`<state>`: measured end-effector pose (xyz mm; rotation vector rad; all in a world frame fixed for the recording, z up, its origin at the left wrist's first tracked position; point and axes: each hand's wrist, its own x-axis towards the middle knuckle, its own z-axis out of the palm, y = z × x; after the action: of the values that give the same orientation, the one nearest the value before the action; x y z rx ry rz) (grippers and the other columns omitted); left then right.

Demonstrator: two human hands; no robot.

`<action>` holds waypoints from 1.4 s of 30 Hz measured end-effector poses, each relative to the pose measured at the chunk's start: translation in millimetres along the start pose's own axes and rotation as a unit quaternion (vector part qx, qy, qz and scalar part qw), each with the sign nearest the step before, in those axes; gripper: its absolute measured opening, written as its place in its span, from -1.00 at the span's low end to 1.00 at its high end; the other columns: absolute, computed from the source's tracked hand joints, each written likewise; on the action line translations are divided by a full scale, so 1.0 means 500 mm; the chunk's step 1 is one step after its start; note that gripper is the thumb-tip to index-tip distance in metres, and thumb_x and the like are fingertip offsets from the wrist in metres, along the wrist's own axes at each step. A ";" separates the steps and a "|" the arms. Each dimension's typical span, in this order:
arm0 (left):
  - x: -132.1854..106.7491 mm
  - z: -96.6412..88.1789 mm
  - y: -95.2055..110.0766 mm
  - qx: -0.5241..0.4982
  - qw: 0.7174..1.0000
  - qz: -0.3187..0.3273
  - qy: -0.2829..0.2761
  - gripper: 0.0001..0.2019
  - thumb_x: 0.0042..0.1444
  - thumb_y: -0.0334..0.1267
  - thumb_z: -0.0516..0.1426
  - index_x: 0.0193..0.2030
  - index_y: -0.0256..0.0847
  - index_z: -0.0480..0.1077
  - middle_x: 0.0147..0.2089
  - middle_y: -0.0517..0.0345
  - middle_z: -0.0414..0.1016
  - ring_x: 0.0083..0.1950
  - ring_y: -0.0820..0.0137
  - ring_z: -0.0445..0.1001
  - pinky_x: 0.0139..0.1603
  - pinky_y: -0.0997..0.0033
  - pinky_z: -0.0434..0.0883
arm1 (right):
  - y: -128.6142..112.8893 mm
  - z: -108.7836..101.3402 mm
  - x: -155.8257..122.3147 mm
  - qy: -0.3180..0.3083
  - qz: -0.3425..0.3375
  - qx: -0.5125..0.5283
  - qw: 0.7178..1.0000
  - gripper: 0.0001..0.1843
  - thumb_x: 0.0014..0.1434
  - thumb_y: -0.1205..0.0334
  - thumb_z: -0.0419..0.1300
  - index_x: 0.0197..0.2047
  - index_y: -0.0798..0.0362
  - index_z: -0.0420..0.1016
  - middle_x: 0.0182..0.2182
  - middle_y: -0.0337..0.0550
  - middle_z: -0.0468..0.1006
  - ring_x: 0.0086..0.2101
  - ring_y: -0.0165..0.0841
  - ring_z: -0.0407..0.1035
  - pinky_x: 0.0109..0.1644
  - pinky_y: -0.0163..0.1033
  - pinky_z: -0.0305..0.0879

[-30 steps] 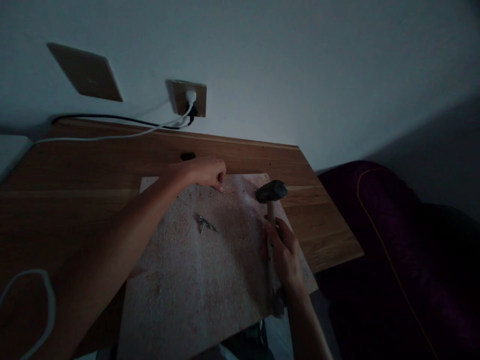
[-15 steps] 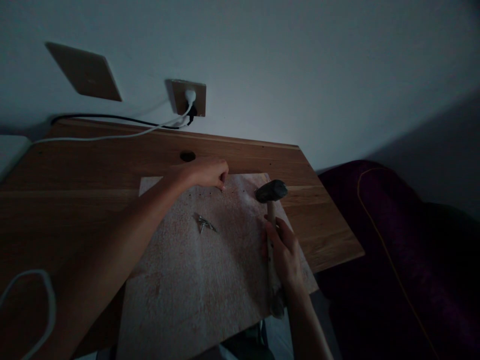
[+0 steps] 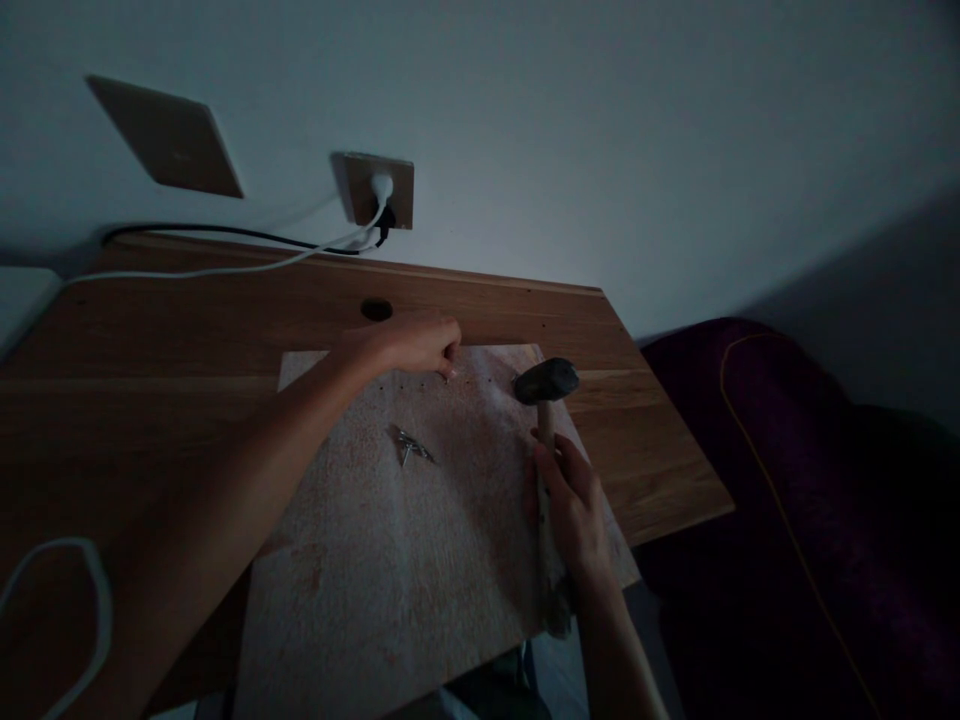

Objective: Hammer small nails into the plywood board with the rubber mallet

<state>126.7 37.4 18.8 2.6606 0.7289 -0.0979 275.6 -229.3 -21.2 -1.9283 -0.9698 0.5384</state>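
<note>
At the far edge of the board (image 3: 390, 560) — the left hand (image 3: 420, 345) has crept slightly right, while the hammer (image 3: 546, 381) has barely stirred.
I see the left fingers pinched together, tips down on the board just above frame centre; it is too dim to tell if a nail sits between them. The right hand (image 3: 574, 505) stays clamped on the hammer's handle, head low at the board's right edge — no swing begun, I judge. Loose nails (image 3: 409, 447) lie mid-board.
</note>
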 end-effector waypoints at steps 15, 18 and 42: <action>0.013 0.020 0.002 0.000 0.999 0.015 0.052 -0.83 0.26 -0.14 0.30 -0.12 -0.17 0.63 -0.13 -0.01 0.72 -0.10 0.24 0.62 -0.17 0.33 0.32 | -0.015 0.001 -0.005 -0.006 0.044 0.031 0.999 -0.63 0.35 -0.15 0.20 -0.09 -0.04 0.58 -0.56 -0.29 0.45 -0.51 -0.26 0.34 -0.43 -0.18 0.21; 0.015 0.028 0.014 0.002 0.998 0.018 0.054 -0.81 0.30 -0.14 0.28 -0.09 -0.19 0.62 -0.09 -0.06 0.72 -0.06 0.21 0.62 -0.14 0.32 0.34 | -0.012 0.001 -0.005 -0.010 0.048 0.034 0.998 -0.62 0.37 -0.16 0.19 -0.06 -0.04 0.60 -0.54 -0.27 0.47 -0.51 -0.26 0.35 -0.43 -0.18 0.22; 0.029 0.072 0.069 -0.015 0.989 0.050 0.139 -0.86 0.39 -0.26 0.23 -0.02 -0.25 0.57 0.02 -0.12 0.69 0.08 0.14 0.64 0.05 0.25 0.45 | -0.009 0.001 -0.003 -0.013 0.066 0.040 0.997 -0.55 0.32 -0.19 0.20 0.02 -0.01 0.57 -0.54 -0.31 0.41 -0.55 -0.29 0.29 -0.46 -0.17 0.21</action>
<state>157.8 3.2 -4.9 2.7055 0.6716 0.3157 272.3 -229.0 -17.7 -1.9264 -0.8277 0.6695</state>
